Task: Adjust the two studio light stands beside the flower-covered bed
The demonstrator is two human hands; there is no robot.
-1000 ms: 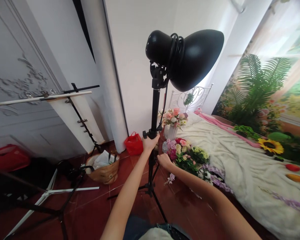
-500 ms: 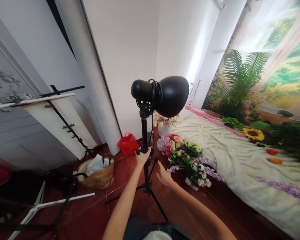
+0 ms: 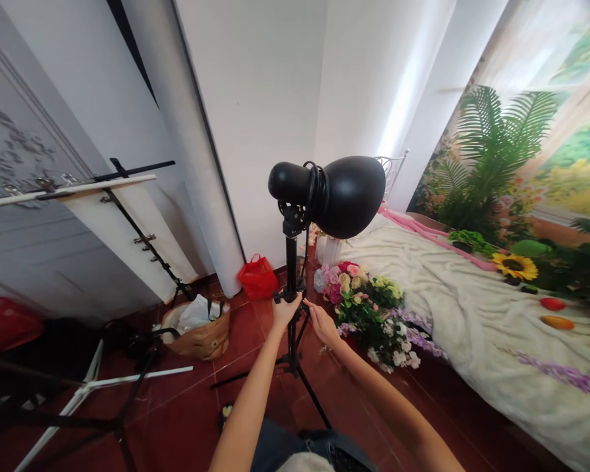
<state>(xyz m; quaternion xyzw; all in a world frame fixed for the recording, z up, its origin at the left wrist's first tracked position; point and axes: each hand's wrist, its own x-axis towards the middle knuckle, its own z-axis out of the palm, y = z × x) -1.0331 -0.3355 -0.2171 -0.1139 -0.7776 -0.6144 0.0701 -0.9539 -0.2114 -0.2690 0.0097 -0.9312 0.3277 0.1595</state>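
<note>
A black studio lamp (image 3: 351, 196) with a rounded shade and a coiled cord sits on top of a black light stand (image 3: 291, 262). My left hand (image 3: 286, 311) is wrapped round the stand's column, just under a clamp collar. On the column's right side, my right hand (image 3: 323, 324) has its fingertips together at a small knob of the stand, mostly hidden by the fingers. The stand's tripod legs (image 3: 312, 393) are spread on the red tiled floor.
Artificial flowers (image 3: 354, 288) lie close on the right, beside a bed with a cream blanket (image 3: 472, 328). A red bag (image 3: 258, 276) and a tan basket bag (image 3: 204, 337) stand behind to the left. White stand legs (image 3: 142, 377) cross the left floor.
My right hand has moved up and left to the column, its spread fingers now drawn together at the knob. My left hand keeps its hold. The whole view has shifted slightly.
</note>
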